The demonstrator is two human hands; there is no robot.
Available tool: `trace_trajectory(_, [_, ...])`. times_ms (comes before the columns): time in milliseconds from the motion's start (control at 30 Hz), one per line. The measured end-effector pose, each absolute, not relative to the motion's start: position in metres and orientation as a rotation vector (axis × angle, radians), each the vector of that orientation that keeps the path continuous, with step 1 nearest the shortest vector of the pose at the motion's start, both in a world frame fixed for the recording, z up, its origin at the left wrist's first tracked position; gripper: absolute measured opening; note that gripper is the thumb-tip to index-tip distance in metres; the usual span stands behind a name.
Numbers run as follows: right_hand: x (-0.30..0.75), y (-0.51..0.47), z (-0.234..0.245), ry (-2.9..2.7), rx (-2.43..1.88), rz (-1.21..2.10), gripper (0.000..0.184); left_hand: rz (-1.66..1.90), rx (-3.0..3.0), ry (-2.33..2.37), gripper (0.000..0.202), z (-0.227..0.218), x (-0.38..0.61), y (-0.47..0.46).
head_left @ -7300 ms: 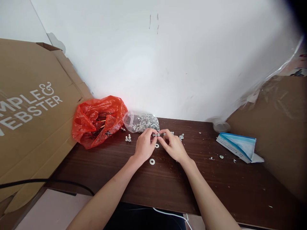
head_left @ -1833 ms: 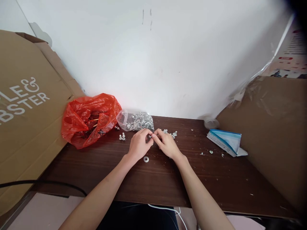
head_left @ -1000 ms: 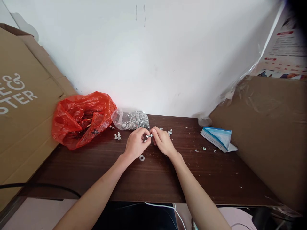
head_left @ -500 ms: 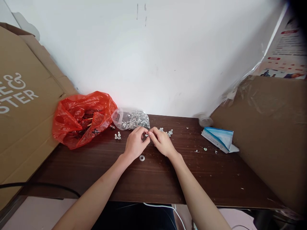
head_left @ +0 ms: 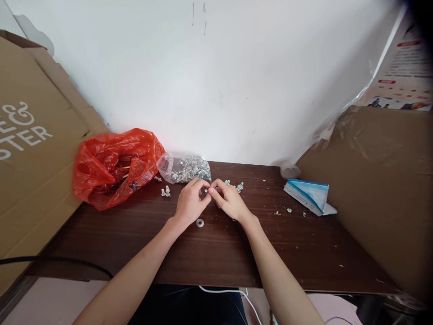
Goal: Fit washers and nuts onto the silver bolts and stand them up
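My left hand (head_left: 190, 204) and my right hand (head_left: 228, 200) meet at the far middle of the dark wooden table (head_left: 216, 253). Both pinch one small metal bolt (head_left: 206, 191) between their fingertips. A loose washer (head_left: 200, 222) lies on the table just under my left hand. Two short bolts (head_left: 165, 192) stand to the left, and a few more bolts (head_left: 237, 185) lie past my right hand. A clear bag of metal hardware (head_left: 185, 168) rests right behind my fingers.
A red plastic bag (head_left: 113, 164) with dark parts sits at the back left, against a big cardboard sheet (head_left: 30, 144). A blue-and-white packet (head_left: 309, 195) lies at the right, near a brown board (head_left: 382, 180). A black cable (head_left: 57, 262) crosses the left edge.
Over the last second my fingertips have shifted slightly on the bolt, which is now more covered. The camera view has drifted a little; the hands stay in the same place.
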State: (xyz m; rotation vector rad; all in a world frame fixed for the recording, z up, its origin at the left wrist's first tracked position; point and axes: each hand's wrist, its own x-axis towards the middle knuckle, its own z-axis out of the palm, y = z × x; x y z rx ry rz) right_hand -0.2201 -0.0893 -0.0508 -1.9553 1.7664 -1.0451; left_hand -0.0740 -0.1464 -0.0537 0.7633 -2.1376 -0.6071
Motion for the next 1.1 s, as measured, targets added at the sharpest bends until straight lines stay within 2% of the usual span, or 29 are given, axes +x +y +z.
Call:
trace_trajectory(233, [-0.219,-0.096,-0.059,1.875,-2.007,-0.964,0.048,-0.704,0.678,-2.156,0.016,-0.055,-0.074,-0.148])
trace_trajectory(500, [-0.222,-0.095,-0.059,2.073,-1.976,-0.999,0.045,-1.150,0.687,-1.931,0.042,-0.051,-0.078,-0.147])
trace_trajectory(767, [-0.223,-0.096,-0.058,2.093,-1.969,-1.019,0.044,-1.375,0.794,-1.811,0.030,-0.056,-0.078,-0.156])
trace_trajectory(1100, [-0.223,-0.095,-0.058,2.079,-1.978,-1.023,0.045,-1.332,0.745,-1.820,0.026,-0.054,-0.076,-0.158])
